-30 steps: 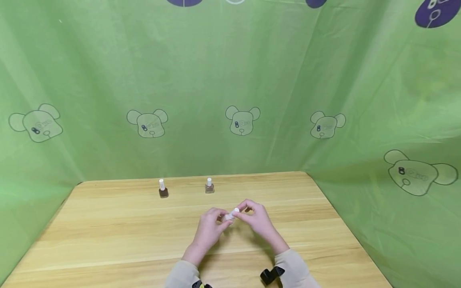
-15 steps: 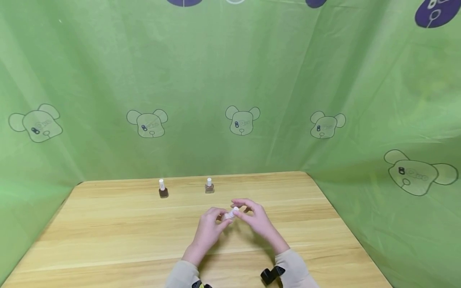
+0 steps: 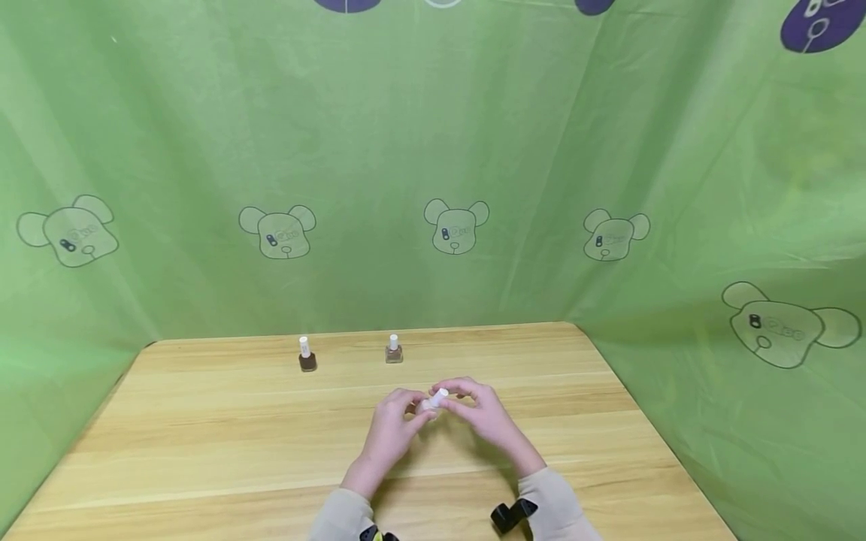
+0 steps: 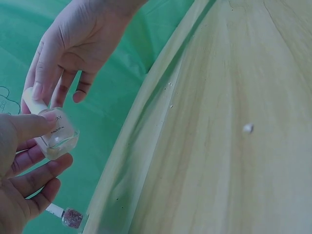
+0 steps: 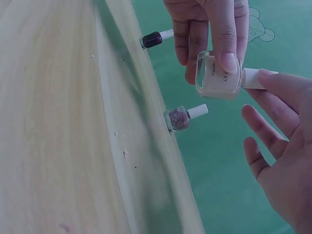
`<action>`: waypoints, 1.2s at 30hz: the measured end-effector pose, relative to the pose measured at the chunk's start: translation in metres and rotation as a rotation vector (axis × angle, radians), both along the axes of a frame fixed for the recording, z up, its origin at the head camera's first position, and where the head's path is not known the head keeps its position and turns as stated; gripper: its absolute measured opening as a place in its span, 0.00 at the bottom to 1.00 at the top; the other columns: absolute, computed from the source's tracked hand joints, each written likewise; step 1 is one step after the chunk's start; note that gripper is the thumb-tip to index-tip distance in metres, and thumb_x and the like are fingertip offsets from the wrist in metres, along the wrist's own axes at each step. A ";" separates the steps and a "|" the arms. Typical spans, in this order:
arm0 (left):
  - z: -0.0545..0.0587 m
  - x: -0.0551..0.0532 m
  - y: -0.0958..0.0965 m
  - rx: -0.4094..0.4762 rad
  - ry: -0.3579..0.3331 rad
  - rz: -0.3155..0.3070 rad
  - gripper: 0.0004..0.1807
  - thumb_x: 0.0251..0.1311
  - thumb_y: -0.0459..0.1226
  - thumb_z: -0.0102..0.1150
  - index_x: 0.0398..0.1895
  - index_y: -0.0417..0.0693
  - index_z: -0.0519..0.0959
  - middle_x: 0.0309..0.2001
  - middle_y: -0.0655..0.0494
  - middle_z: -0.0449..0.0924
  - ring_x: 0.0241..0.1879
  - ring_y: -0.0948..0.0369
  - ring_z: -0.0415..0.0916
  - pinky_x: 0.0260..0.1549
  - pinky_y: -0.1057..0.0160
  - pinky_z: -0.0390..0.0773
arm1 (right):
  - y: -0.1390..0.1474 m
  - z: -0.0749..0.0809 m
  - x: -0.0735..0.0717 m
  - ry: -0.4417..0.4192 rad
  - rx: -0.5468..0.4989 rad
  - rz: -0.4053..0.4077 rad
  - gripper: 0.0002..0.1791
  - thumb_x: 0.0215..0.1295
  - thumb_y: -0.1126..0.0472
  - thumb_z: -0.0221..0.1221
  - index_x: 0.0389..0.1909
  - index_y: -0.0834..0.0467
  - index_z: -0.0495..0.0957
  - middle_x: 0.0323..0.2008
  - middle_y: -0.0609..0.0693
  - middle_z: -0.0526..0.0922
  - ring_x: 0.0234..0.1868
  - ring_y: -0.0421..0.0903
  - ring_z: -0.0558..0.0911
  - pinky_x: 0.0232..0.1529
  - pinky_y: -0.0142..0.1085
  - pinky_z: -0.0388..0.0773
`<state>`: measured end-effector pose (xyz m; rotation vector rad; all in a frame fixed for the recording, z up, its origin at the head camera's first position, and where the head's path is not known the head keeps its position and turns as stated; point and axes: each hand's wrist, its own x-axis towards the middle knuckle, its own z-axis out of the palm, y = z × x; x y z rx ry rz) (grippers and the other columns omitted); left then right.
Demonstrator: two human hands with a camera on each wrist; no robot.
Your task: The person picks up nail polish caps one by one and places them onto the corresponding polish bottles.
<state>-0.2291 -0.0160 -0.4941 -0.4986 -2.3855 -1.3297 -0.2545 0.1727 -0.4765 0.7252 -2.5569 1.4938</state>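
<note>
A clear nail polish bottle [image 5: 209,85] with pale content and a white cap [image 5: 252,78] is held above the table between both hands. My left hand [image 3: 392,430] grips the glass body, thumb on its lettered face. With thumb and index finger, my right hand [image 3: 489,415] pinches the white cap, while its other fingers stand away from it. In the head view the cap [image 3: 440,397] tilts up to the right. The cap sits at the bottle's neck; whether it is tight I cannot tell.
Towards the back of the wooden table [image 3: 223,421] stand a dark nail polish bottle [image 3: 307,362] and a glittery brownish one [image 3: 394,353], both white-capped. A green curtain [image 3: 379,150] encloses the back and sides. A small white speck [image 4: 248,127] lies on the wood.
My right fingers have shifted around the cap, lifting away and then closing on it again. The left hand and the two standing bottles stay in place.
</note>
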 end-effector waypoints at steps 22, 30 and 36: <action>0.002 0.004 0.005 -0.022 0.013 0.055 0.14 0.52 0.41 0.71 0.38 0.42 0.83 0.35 0.52 0.83 0.34 0.58 0.81 0.35 0.64 0.83 | -0.018 0.013 0.012 -0.071 -0.151 -0.251 0.09 0.53 0.63 0.71 0.31 0.61 0.81 0.28 0.56 0.85 0.26 0.36 0.74 0.31 0.26 0.71; 0.000 0.004 0.007 0.004 0.032 0.063 0.13 0.51 0.40 0.72 0.36 0.43 0.83 0.33 0.54 0.82 0.33 0.59 0.81 0.35 0.63 0.83 | -0.015 0.021 0.015 -0.078 -0.133 -0.190 0.08 0.58 0.64 0.66 0.37 0.63 0.81 0.34 0.57 0.84 0.31 0.34 0.74 0.35 0.26 0.70; -0.003 -0.001 0.006 0.065 0.029 0.020 0.13 0.53 0.40 0.70 0.38 0.41 0.83 0.34 0.53 0.82 0.34 0.59 0.82 0.38 0.60 0.85 | -0.002 0.004 0.000 -0.073 -0.101 -0.020 0.17 0.70 0.57 0.56 0.57 0.57 0.77 0.51 0.56 0.84 0.49 0.37 0.79 0.51 0.31 0.72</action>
